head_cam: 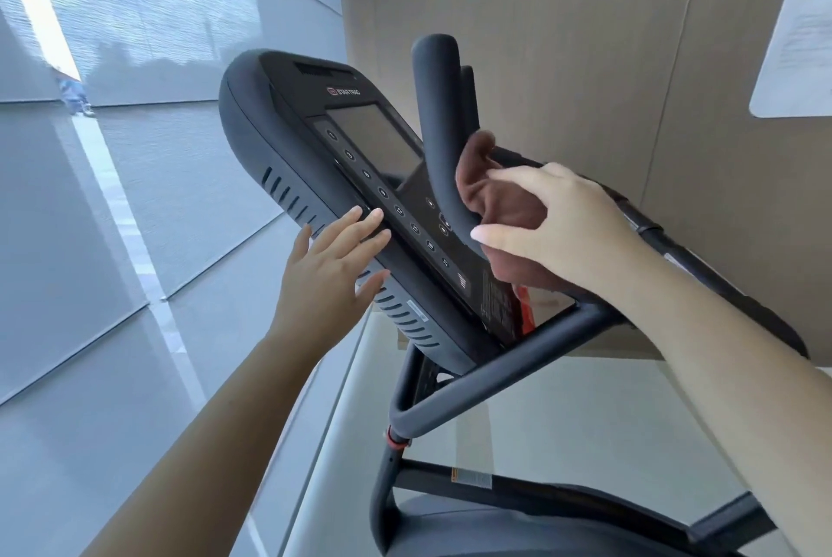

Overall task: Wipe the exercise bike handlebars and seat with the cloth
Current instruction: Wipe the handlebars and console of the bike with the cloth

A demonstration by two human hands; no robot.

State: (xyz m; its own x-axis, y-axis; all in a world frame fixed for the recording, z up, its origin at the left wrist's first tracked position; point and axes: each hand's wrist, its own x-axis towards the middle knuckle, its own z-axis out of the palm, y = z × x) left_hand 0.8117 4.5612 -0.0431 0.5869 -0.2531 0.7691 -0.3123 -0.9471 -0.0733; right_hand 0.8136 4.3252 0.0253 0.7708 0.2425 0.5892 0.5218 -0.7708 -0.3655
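The exercise bike handlebars (439,115) are sitting right in front of me, upper middle of the view, with the nearer horn rising as a dark padded tube beside the console (288,151). I am gripping that horn low down, at its bend, with my right hand (581,232). The fingers are curling over the brown cloth (495,201) and pressing it against the tube, while the thumb is reaching under the bend from the near side. The cloth is bunching on the right side of the horn and part of it is hanging below my palm.

My left hand (328,277) is holding nothing. Its fingers are lying straight and spread against the lower edge of the console, which I judge is steadying it.

What matters for the next stroke is the horn's long axis. It is running up and away from my right fingers, curving slightly left towards its rounded tip, so I am reading the unwiped length as lying above the cloth. The right hand is clearly the nearer one and already on the bar. A second horn is showing just behind the first. I cannot tell whether the dark shape at the bottom edge is the seat.
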